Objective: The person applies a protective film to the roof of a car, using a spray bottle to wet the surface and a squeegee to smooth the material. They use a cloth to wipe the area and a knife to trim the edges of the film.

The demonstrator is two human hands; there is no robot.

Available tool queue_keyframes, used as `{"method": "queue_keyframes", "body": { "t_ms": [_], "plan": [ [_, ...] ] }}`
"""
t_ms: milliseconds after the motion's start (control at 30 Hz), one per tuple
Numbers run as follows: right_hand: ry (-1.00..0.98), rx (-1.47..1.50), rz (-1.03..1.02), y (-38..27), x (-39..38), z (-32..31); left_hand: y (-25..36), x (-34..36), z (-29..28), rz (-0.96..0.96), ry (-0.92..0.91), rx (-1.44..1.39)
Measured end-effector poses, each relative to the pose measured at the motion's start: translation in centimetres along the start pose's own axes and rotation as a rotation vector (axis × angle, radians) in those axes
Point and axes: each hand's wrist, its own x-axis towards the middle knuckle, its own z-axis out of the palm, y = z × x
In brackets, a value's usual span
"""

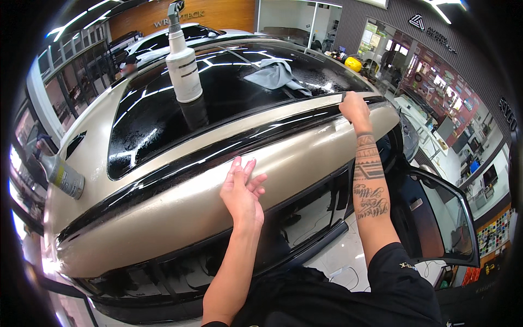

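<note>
A car roof with champagne-coloured side panels (180,204) and a glossy black top (229,101) fills the middle. A long black strip (190,158) runs along the roof's near side. My left hand (242,191) is just in front of that strip, palm turned up, fingers loosely bent and apart, with nothing in it. My right hand (356,110) is closed at the strip's right end. A small dark edge shows by its fingers, but what it grips is hidden. A white spray bottle (184,73) stands on the black top, and a crumpled grey cloth (275,75) lies right of it.
A second spray bottle (64,177), grey with a yellowish label, rests at the car's left end. An open car door (444,218) juts out at the right. Behind the roof stands a white car (158,43). White tables (419,131) line the right side.
</note>
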Motion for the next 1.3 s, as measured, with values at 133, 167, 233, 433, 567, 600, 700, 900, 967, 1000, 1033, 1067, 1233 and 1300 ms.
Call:
{"method": "queue_keyframes", "body": {
  "t_ms": [133,167,233,433,567,600,700,900,967,1000,1033,1067,1233,1300],
  "plan": [
    [0.257,0.166,-0.408,-11.9,-9.7,1.0,1.0,-0.3,-1.0,-0.037,-0.05,0.004],
    [0.357,0.094,-0.63,-15.6,-13.0,2.2,1.2,-0.3,-1.2,-0.053,-0.071,0.009],
    [0.151,0.153,-0.687,-24.4,-20.2,0.6,1.3,-0.3,-2.6,0.034,-0.04,-0.044],
    [0.275,0.4,-0.694,-10.9,-10.5,1.4,10.4,-5.8,-14.1,0.309,-0.14,0.58],
    [0.069,-0.08,-0.013,-4.5,-5.2,-0.7,19.0,-9.1,-25.1,0.823,0.466,1.012],
    [-0.019,-0.125,-0.093,-6.8,-6.4,-0.2,20.2,-9.4,-26.1,0.916,0.51,0.985],
    [0.146,0.111,-0.589,-17.2,-17.9,1.6,20.2,-8.4,-23.4,1.002,0.514,0.964],
    [-0.226,0.808,-0.753,-22.2,-28.9,-5.9,13.5,-8.8,-14.7,0.454,-0.098,0.604],
    [-0.256,0.879,-0.938,-22.2,-31.9,-5.1,10.8,-9.8,-12.4,0.457,-0.233,0.49],
    [-0.266,0.921,-1.015,-22.1,-32.4,-4.5,9.3,-9.9,-12.3,0.535,-0.262,0.537],
    [-0.397,1.032,-1.111,-21.9,-32.3,-4.6,8.4,-9.8,-11.4,0.615,-0.187,0.315],
    [-0.532,1.137,-1.2,-21.5,-32.0,-4.6,9.0,-9.3,-11.7,0.651,-0.018,0.363],
    [-0.597,1.32,-1.241,-15.2,-26.6,-1.2,18.8,-5.3,-11.0,0.836,-0.174,1.031],
    [-0.266,1.138,-1.173,-13.6,-25.2,0.9,22.3,-2.0,-6.0,0.981,-0.416,1.429]
  ]
}}
